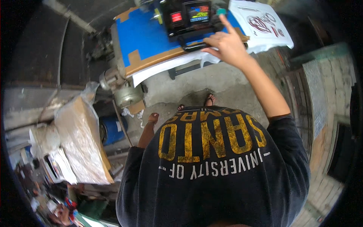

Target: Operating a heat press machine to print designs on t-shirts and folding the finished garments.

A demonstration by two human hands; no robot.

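A black machine (177,29) with a lit display (197,11), red switch (176,17) and black handle (193,47) sits on a blue pad (140,36) edged with brown cardboard. My right hand (226,46) reaches over it, open, index finger extended at the round green button (221,11), thumb and other fingers beside the handle. Whether the fingertip presses the button is unclear. My left hand (153,117) hangs low by my body, away from the machine; its small, foreshortened fingers do not show clearly.
A printed white sheet (280,38) lies right of the machine. Left are a metal cylinder (129,97), a blue drum (112,136) and a plastic-covered cardboard stack (83,140). My feet (210,99) stand on concrete floor (170,87). Wooden boards (329,83) line the right side.
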